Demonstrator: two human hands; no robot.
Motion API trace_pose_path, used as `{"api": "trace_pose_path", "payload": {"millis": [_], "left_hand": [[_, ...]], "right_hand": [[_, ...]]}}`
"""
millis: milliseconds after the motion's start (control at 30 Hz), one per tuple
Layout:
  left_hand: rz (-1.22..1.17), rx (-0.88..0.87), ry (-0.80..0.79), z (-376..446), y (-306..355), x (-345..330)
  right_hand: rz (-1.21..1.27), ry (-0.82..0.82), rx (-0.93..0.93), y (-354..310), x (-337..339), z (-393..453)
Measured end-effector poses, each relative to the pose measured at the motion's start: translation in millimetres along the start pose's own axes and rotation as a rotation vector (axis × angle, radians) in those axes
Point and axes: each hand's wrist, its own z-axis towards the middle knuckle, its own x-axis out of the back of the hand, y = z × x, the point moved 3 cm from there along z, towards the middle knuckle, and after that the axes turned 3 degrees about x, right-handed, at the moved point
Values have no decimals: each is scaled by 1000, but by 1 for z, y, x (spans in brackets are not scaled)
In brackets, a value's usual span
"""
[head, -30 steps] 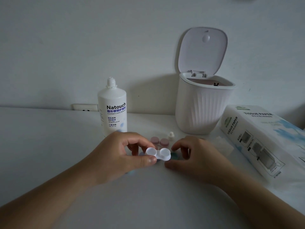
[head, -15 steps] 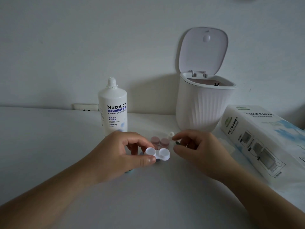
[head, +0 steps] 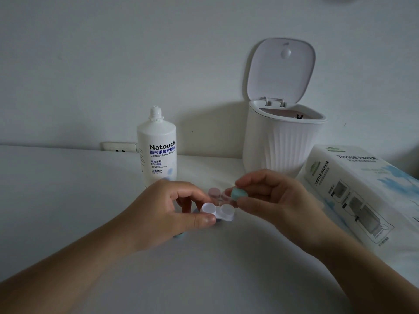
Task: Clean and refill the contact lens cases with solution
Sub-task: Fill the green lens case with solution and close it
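1. Left hand (head: pixel 165 214): fingers pinch the white contact lens case (head: pixel 218 211) just above the bench (head: pixel 68 189); its long axis runs 9 to 3 o'clock.
2. Right hand (head: pixel 274 200): fingers pinch a teal cap (head: pixel 238 194), at 1 o'clock from the case's right well, nearest it.
3. Judged next: the cap goes onto that well.

A home: white table (head: pixel 68 189) against a wall, wall socket (head: pixel 119 147), small lidded bin (head: pixel 281 141), tissue pack (head: pixel 362 189)

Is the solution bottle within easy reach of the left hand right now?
Probably not freely: the left hand is pinching the white lens case. The bottle stands uncapped just behind it, path unobstructed, but the case must be put down first.
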Motion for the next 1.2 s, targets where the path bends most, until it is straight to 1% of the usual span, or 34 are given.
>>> {"api": "trace_pose_path", "payload": {"millis": [33, 100, 200, 367, 667, 833, 933, 1100, 1200], "left_hand": [[-1, 0, 2, 0, 0, 0], [-9, 6, 11, 0, -1, 1], [-20, 14, 17, 0, 0, 1], [-53, 34, -11, 0, 1, 0], [-76, 1, 1, 0, 4, -1], [-87, 8, 5, 1, 3, -3], [-86, 2, 7, 1, 4, -4], [-124, 16, 1, 1, 0, -5], [-125, 10, 14, 1, -1, -3]], "right_hand": [[-4, -46, 0, 1, -3, -1], [-91, -98, 12, 2, -6, 0], [-240, -119, 52, 1, -8, -1], [-316, -163, 71, 0, -11, -2], [-407, -151, 107, -1, -9, -3], [-507, -148, 140, -2, -8, -5], [-522, -149, 155, -4, -10, -6], [-540, -83, 169, -3, -12, -4], [-532, -104, 167, -5, -14, -5]]}}
